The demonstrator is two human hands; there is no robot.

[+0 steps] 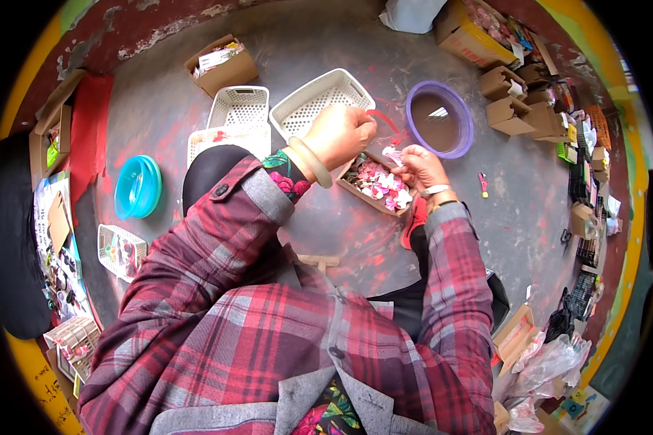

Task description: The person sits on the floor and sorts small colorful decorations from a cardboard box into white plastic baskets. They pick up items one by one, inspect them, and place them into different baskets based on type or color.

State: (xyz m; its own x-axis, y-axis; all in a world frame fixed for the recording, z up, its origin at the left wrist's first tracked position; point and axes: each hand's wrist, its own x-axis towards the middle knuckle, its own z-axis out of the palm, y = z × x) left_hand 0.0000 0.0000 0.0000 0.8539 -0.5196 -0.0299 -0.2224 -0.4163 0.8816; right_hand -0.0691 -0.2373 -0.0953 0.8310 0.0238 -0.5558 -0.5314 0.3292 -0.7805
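Note:
My left hand [339, 135] is closed in a pinch, with a bangle on its wrist. From beside its fingers a thin red strip [384, 119] curves toward the right; its far end hangs near my other hand. My right hand [424, 168] pinches a small pale pink and white piece [392, 154] that looks like a bow or flower; its exact kind is too small to tell. Just under both hands a cardboard box [370, 201] holds many pink, white and magenta flower-like pieces [384, 183]. My left fingertips are hidden.
A white perforated basket [323, 90] lies beyond my left hand, with more white baskets [238, 105] beside it. A purple-rimmed basin of brown water [469, 138] stands at right, a turquoise basin [138, 187] at left. Cardboard boxes [511, 116] line the right wall.

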